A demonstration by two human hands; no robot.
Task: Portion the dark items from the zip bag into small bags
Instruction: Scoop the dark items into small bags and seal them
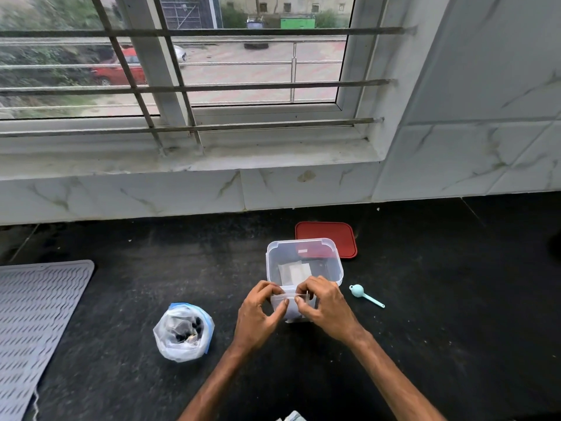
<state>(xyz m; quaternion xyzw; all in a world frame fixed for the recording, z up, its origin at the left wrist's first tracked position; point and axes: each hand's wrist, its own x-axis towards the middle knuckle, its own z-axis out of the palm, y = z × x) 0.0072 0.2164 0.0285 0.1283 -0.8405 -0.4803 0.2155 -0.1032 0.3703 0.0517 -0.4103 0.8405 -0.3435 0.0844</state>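
Pinching the top edge of a small bag [291, 308], left hand [261, 314] and right hand [326, 308] both have fingers curled on it, just in front of the clear container [334, 262]. Zip bag [183, 331] with dark items [188, 328] stands open on the dark surface [440, 299], left of hands. Red lid [331, 232] behind container. Teal scoop [364, 294] to the right. Grey mat [36, 314] far left.

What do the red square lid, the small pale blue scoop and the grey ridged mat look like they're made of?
The red square lid looks like matte moulded plastic: rounded corners, raised rim. The small pale blue scoop seems smooth one-piece plastic, possibly silicone. The grey ridged mat is probably soft silicone or rubber: thin, lying flat, with moulded wavy ribs.
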